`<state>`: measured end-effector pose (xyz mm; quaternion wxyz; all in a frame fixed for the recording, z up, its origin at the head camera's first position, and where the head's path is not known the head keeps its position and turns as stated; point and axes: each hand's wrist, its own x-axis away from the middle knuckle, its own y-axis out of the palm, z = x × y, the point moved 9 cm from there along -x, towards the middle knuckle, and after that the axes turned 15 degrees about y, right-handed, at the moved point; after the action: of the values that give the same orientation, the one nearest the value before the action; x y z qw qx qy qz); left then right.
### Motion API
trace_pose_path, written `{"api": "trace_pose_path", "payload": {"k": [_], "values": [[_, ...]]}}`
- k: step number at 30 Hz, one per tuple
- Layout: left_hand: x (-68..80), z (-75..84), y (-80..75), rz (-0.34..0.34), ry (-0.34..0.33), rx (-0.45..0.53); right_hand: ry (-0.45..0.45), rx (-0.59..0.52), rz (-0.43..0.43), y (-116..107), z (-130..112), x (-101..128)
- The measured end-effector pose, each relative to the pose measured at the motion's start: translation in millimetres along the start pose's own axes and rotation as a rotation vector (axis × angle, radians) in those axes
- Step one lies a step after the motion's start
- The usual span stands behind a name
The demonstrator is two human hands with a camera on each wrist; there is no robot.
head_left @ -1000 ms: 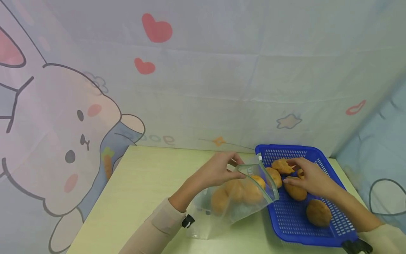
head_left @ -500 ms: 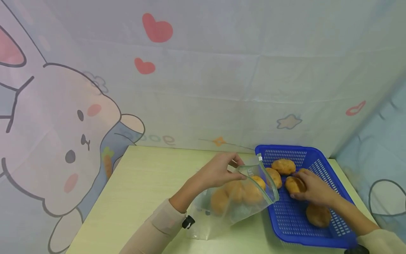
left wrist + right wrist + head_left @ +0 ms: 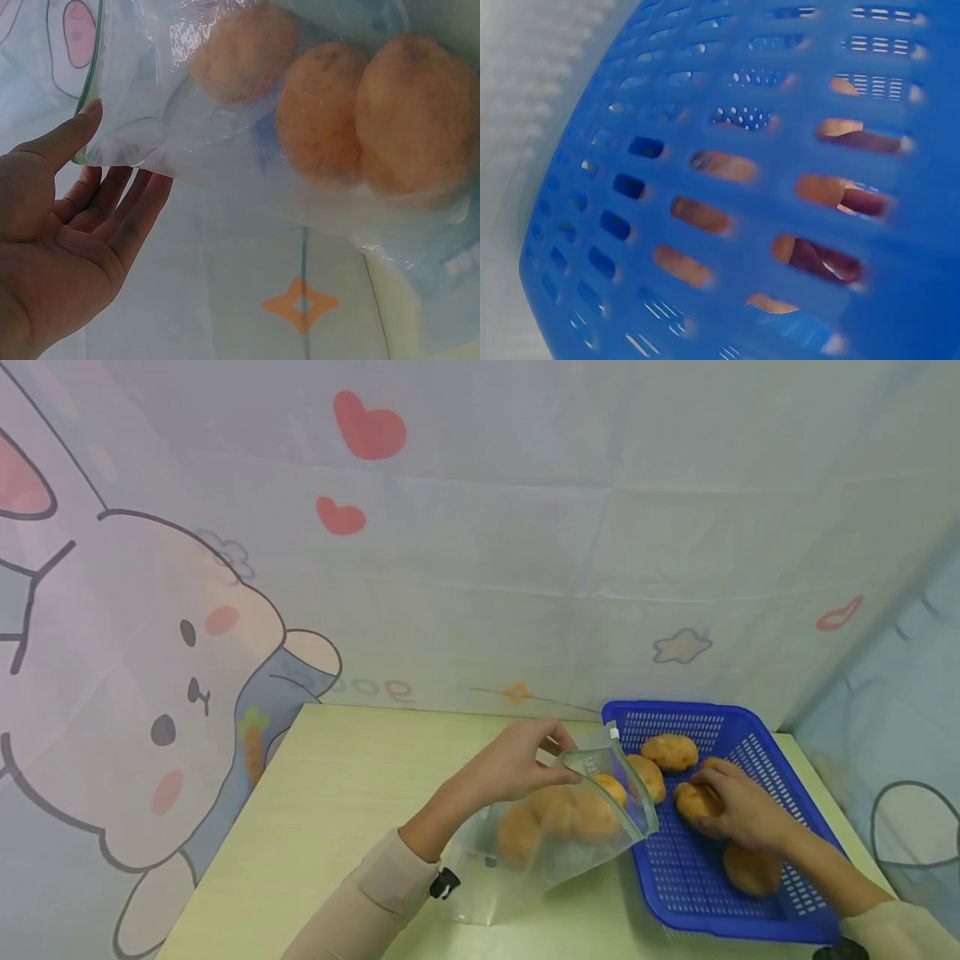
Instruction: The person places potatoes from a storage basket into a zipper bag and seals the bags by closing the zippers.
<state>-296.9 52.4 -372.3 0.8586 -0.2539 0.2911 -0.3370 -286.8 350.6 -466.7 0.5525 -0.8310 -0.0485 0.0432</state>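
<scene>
My left hand (image 3: 517, 766) pinches the green-edged rim of a clear zip bag (image 3: 577, 864), whose mouth gapes toward the basket. Several potatoes (image 3: 416, 116) show through the plastic in the left wrist view. In the blue basket (image 3: 678, 881), my right hand (image 3: 753, 814) grips a potato (image 3: 693, 802) with thumb and fingers. Around that hand lie other potatoes: one behind (image 3: 670, 752), one by the bag's mouth (image 3: 647, 779), one nearer the front (image 3: 752, 870) and one partly hidden by the fingers. The right wrist view sees the hand only in pieces through the basket wall (image 3: 780, 202).
Both bag and basket are on a pale wooden table (image 3: 360, 768), the basket at its right side. Behind the table hangs a printed cloth (image 3: 480, 552) with a rabbit and hearts. The basket's raised rim stands between the bag and the loose potatoes.
My right hand, earlier reaching among the potatoes with fingers at the rear ones, has shifted down and right and taken hold of a potato. The left hand and bag have stayed put.
</scene>
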Motion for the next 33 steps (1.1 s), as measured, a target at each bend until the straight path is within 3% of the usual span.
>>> {"api": "trace_pose_path", "payload": {"k": [8,18,27,33], "values": [[-0.3,0.4,-0.3,-0.003,-0.003,-0.003,0.006,-0.101,-0.026,-25.8,-18.8,2.8],[0.1,2.7,-0.5,0.001,-0.005,0.005,-0.114,-0.228,0.028,-71.1,-77.3,6.6],[2.5,4.1,-2.2,0.005,-0.008,0.014,-0.266,-0.359,-0.062,-72.3,-136.0,20.8],[3.6,6.1,-3.0,0.006,0.001,0.014,-0.304,-0.422,-0.141,-61.9,-159.3,20.0]]}}
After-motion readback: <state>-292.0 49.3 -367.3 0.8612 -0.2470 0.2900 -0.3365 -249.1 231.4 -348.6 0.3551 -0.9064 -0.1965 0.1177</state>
